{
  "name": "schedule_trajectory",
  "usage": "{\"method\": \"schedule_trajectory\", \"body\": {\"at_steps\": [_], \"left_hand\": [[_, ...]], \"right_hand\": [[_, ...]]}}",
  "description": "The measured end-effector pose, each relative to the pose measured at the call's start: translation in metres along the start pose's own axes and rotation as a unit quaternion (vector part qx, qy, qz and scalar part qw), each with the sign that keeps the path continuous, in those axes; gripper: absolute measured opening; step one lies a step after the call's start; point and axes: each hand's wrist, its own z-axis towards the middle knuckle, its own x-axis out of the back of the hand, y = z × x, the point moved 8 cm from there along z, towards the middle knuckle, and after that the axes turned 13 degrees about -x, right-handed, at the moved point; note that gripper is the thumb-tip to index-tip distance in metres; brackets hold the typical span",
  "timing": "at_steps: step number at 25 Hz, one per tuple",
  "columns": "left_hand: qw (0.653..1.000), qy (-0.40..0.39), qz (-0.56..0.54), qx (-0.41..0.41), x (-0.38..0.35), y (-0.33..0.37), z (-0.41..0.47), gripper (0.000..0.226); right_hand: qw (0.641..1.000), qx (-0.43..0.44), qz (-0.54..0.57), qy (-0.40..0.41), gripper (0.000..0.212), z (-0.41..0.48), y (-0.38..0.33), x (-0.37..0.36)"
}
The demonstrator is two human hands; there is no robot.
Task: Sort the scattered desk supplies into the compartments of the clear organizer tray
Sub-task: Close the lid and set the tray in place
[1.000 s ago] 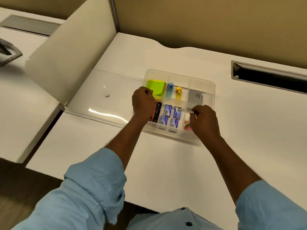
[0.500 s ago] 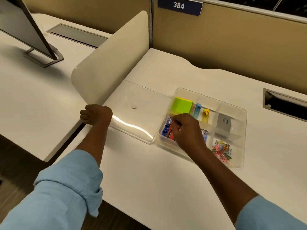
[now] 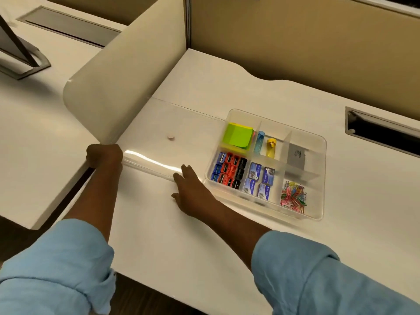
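Left hand gripping clear lid corner, right hand flat on its edge, tray alongside, partition behind

Left hand, far left: knuckles up, fingers curled at the near left corner of the clear lid, gripping it. Right hand, mid-scene: palm down, fingers straight, tips touching the lid's near edge. Forearms bare below rolled blue sleeves.

**Gloss and matt**

The tray was clear, smooth plastic, and the lid the same, glossy with a bright streak of glare. The desk looked matt and smooth. The notes were paper; the sleeves, cloth.
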Motion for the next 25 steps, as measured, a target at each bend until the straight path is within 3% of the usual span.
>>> {"method": "schedule_trajectory", "body": {"at_steps": [3,6,9,12,17,20,23,25], "left_hand": [[0.977,-0.036,-0.201,0.058,-0.005,-0.005,0.007,0.027],[0.914,-0.092,-0.376,0.123,-0.017,0.004,-0.003,0.007],[0.870,-0.119,-0.454,0.150,-0.020,0.023,-0.024,0.025],[0.866,-0.127,-0.468,0.119,-0.010,0.050,-0.042,0.022],[0.911,-0.085,-0.397,-0.080,0.036,0.129,-0.081,0.007],[0.905,-0.033,-0.345,-0.246,0.055,0.183,-0.125,0.010],[0.847,0.034,-0.260,-0.463,0.061,0.225,-0.195,0.017],[0.803,0.041,-0.202,-0.560,0.050,0.236,-0.239,0.032]], "right_hand": [[0.999,-0.003,0.032,0.013,0.047,0.002,0.004,-0.001],[0.998,-0.012,0.066,0.009,0.048,0.003,0.004,0.003],[0.988,-0.048,0.147,0.010,0.051,0.004,0.002,0.016],[0.980,-0.063,0.188,0.032,0.051,0.003,0.001,0.035],[0.935,-0.084,0.332,0.097,0.044,-0.011,-0.004,0.096],[0.883,-0.092,0.435,0.152,0.039,-0.026,-0.008,0.152],[0.769,-0.116,0.627,0.051,0.063,-0.031,-0.006,0.192],[0.706,-0.108,0.700,-0.016,0.081,-0.036,0.000,0.213]]}}
